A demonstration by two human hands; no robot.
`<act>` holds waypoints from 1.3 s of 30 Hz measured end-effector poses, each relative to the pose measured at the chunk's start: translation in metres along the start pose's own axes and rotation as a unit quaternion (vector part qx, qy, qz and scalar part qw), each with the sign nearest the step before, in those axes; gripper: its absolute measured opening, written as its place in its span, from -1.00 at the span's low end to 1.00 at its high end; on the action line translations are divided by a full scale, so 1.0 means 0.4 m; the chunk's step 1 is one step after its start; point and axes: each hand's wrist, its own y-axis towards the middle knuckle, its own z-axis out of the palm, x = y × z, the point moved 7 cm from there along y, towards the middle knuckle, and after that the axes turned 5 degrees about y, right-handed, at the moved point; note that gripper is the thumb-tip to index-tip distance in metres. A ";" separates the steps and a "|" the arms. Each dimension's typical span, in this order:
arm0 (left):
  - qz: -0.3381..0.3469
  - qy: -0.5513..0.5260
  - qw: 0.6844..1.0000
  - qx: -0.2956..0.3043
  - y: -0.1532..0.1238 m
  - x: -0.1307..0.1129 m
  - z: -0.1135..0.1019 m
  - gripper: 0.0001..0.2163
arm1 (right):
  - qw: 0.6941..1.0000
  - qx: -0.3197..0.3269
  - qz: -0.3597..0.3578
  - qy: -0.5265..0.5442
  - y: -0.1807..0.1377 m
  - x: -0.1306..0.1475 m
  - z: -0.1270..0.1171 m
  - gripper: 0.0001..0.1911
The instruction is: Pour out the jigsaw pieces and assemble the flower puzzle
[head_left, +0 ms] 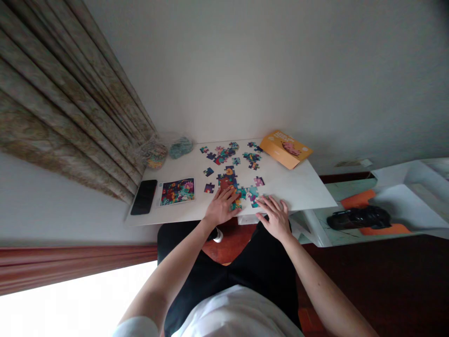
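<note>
My left hand (pixel 220 206) lies on the white table (pixel 301 187) with fingers stretched out, pressing on the joined puzzle cluster (pixel 229 180) near the front edge. My right hand (pixel 275 214) rests flat beside it, fingers apart, touching joined teal pieces (pixel 250 193) at the table's edge. Several loose puzzle pieces (pixel 228 152) are scattered farther back. A single purple piece (pixel 209 188) lies left of my left hand.
An orange puzzle box (pixel 286 149) sits at the back right. A reference picture card (pixel 177 191) and a black phone (pixel 144 196) lie at the left. Two bags (pixel 168 150) rest by the curtain (pixel 70 107). A shelf with a black object (pixel 358 217) stands to the right.
</note>
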 end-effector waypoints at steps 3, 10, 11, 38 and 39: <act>-0.003 0.013 1.000 0.006 0.001 0.001 0.000 -0.45 | 1.000 0.007 0.000 0.002 -0.001 -0.004 -0.001 -0.52; 0.017 0.016 1.000 -0.005 -0.003 0.002 0.007 -0.47 | 1.000 0.001 -0.005 -0.002 -0.004 -0.007 0.007 -0.46; 0.020 0.015 1.000 -0.006 -0.004 0.002 0.009 -0.47 | 1.000 -0.004 -0.004 -0.003 -0.006 -0.008 0.009 -0.44; -0.014 0.007 0.999 -0.033 -0.012 -0.003 -0.017 -0.45 | 1.000 -0.027 0.010 0.004 -0.012 -0.014 0.008 -0.37; -0.015 0.010 0.999 -0.032 -0.011 -0.003 -0.018 -0.47 | 1.000 -0.026 0.012 0.006 -0.012 -0.013 0.008 -0.37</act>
